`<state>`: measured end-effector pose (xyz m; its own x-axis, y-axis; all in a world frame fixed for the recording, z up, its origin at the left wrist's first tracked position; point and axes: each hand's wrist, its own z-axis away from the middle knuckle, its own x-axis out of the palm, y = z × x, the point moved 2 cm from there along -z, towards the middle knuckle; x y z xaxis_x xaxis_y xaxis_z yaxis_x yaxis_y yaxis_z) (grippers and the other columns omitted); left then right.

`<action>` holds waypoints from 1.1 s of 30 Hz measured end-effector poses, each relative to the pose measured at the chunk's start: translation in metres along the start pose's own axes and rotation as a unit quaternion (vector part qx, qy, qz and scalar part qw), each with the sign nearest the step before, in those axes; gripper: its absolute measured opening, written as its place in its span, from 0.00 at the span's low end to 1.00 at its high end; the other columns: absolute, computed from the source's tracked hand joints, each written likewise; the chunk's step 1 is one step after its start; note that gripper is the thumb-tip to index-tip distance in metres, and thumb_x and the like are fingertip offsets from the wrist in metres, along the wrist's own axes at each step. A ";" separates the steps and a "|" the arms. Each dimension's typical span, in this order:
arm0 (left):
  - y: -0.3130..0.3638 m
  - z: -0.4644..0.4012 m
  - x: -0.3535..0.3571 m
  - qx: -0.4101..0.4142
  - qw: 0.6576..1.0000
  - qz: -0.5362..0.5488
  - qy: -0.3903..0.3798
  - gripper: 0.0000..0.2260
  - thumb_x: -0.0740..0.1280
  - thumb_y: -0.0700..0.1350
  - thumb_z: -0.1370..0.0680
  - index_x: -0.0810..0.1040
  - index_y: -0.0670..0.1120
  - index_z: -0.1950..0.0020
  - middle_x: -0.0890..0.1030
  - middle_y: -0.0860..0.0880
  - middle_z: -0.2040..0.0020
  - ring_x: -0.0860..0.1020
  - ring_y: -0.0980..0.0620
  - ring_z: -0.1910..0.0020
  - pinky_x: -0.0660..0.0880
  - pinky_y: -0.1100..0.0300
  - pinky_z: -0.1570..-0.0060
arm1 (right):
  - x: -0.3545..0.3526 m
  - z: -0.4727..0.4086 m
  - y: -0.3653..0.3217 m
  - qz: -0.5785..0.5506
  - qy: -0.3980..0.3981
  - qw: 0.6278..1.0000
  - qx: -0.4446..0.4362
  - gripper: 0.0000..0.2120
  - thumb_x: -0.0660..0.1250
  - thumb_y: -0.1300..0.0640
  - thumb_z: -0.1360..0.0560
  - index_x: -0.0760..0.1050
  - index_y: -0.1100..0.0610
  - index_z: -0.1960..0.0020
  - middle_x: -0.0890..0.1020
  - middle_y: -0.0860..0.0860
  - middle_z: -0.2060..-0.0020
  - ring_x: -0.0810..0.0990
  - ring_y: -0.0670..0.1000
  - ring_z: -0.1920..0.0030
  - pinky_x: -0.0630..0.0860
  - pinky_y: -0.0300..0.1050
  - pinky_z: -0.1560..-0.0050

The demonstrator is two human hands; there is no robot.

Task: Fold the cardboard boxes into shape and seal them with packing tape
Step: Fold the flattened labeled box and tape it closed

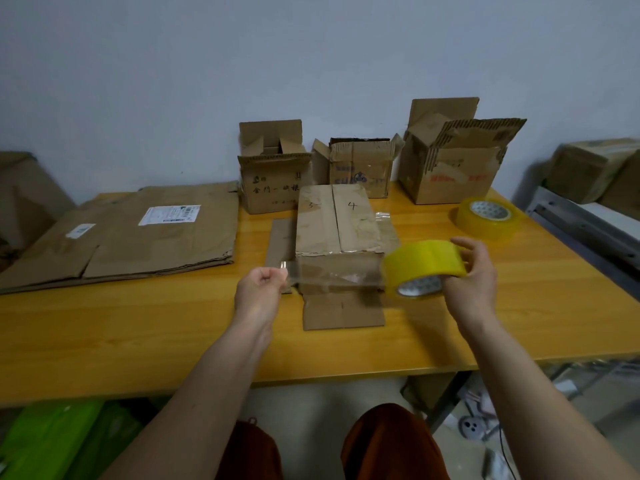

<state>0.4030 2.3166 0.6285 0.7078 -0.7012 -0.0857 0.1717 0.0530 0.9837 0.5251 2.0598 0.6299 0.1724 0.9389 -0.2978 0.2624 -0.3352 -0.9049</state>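
Observation:
A folded cardboard box [332, 223] marked 3 and 4 stands at the middle of the wooden table [173, 341], its top flaps closed and its side flaps lying flat on the table. My right hand [471, 271] grips a yellow roll of packing tape [424, 266] in front of the box's right corner. My left hand [261, 289] pinches the free end of a clear tape strip [332, 275]. The strip runs taut between the two hands, across the box's near face.
Three open cardboard boxes [273, 168] [360, 166] [450, 157] line the wall behind. Flattened cardboard [138, 230] covers the table's left part. A second tape roll [488, 216] lies at the right. A metal shelf [581, 230] with more boxes stands right of the table.

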 end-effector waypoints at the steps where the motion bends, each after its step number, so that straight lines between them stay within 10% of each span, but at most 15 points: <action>1: 0.001 -0.003 0.000 0.004 1.000 0.003 -0.005 0.04 0.65 0.44 0.21 0.77 0.46 0.54 0.77 0.51 0.61 0.74 0.54 0.60 0.72 0.57 0.52 | 0.001 0.000 0.002 -0.043 0.004 0.999 0.017 0.25 0.66 0.74 0.30 0.72 0.54 0.38 0.75 0.50 0.49 0.74 0.49 0.49 0.71 0.35 0.63; 9: -0.002 -0.027 -0.001 -0.029 0.998 0.032 0.042 0.04 0.66 0.42 0.21 0.76 0.46 0.56 0.76 0.49 0.59 0.74 0.53 0.60 0.74 0.55 0.48 | -0.004 -0.016 -0.006 0.272 -0.017 0.953 -0.131 0.21 0.67 0.74 0.35 0.69 0.61 0.45 0.73 0.59 0.49 0.71 0.61 0.48 0.63 0.47 0.57; 23: 0.011 -0.060 0.006 -0.082 0.996 0.021 0.024 0.03 0.66 0.41 0.21 0.77 0.46 0.56 0.75 0.50 0.61 0.71 0.55 0.64 0.75 0.58 0.51 | 0.014 -0.053 -0.022 0.365 -0.046 0.925 -0.098 0.18 0.62 0.74 0.31 0.69 0.61 0.43 0.73 0.60 0.50 0.71 0.62 0.48 0.63 0.49 0.59; 33: -0.013 -0.065 0.023 -0.270 0.951 0.101 -0.111 0.09 0.62 0.39 0.20 0.72 0.44 0.61 0.71 0.50 0.67 0.63 0.57 0.71 0.67 0.63 0.63 | 0.037 -0.050 -0.009 0.420 -0.087 0.899 -0.093 0.18 0.61 0.74 0.29 0.68 0.59 0.42 0.72 0.60 0.49 0.70 0.62 0.48 0.64 0.50 0.60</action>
<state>0.4617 2.3455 0.6038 0.6113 -0.7681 0.1907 0.4172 0.5175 0.7471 0.5764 2.0936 0.6423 0.2380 0.3411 -0.9094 0.2665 -0.9233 -0.2766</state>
